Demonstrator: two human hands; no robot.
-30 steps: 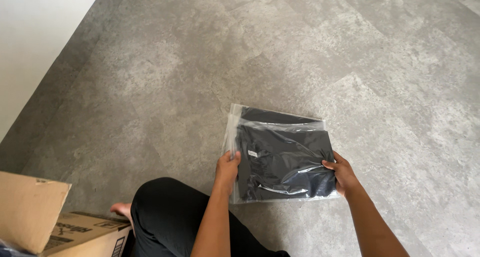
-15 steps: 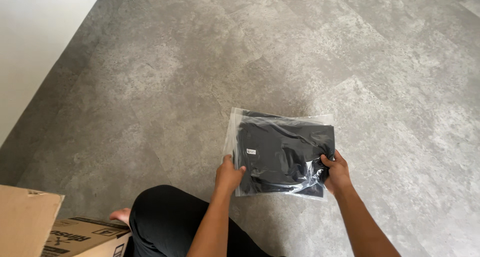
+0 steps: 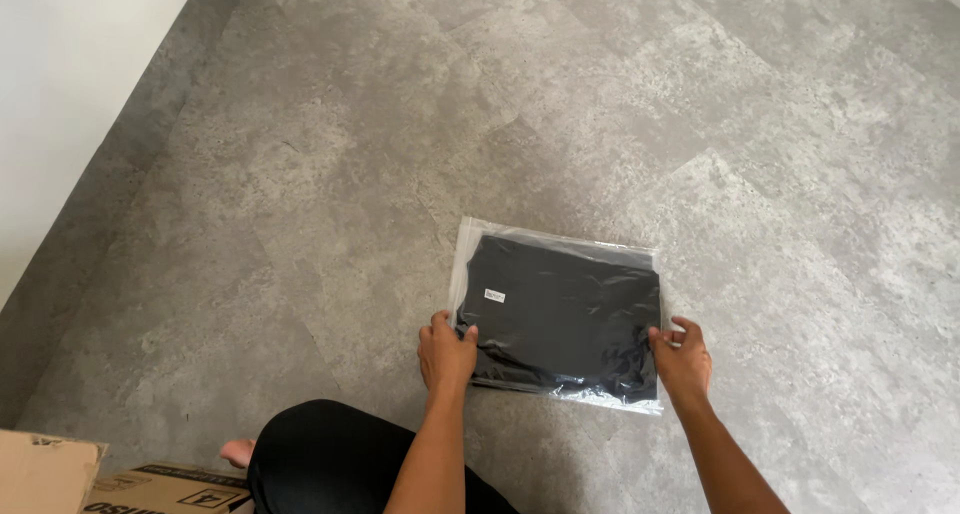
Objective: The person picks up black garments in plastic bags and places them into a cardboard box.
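Pressing a bagged garment flat on the floor

Lying flat on the grey stone-look floor (image 3: 300,174), a clear plastic bag (image 3: 557,311) holds a folded black garment (image 3: 570,309) with a small white tag (image 3: 495,295) near its upper left. The bag sits just ahead of the person's knee, its far edge running slightly askew to the floor's seams.

The left hand (image 3: 445,352) rests on the bag's near left corner, fingers curled over the edge and thumb on top, so its grip is closed lightly on the plastic. The right hand (image 3: 682,354) meets the near right edge, fingers spread and laid on the film rather than pinching; whether any fingertip is tucked under the bag cannot be told.

By the look of it the package is light and soft: the cloth inside would sag if lifted by one corner, and the glossy film is probably slippery, with wrinkles showing along the near edge. Holding it at two opposite edges, or with a flat palm beneath, seems the steadiest way; nothing about it looks fragile.

Nearer the camera are the person's knee in black trousers (image 3: 335,454) and a bare foot (image 3: 238,452). A cardboard box (image 3: 60,474) stands at the lower left corner, and a white wall (image 3: 70,84) runs up the left side.
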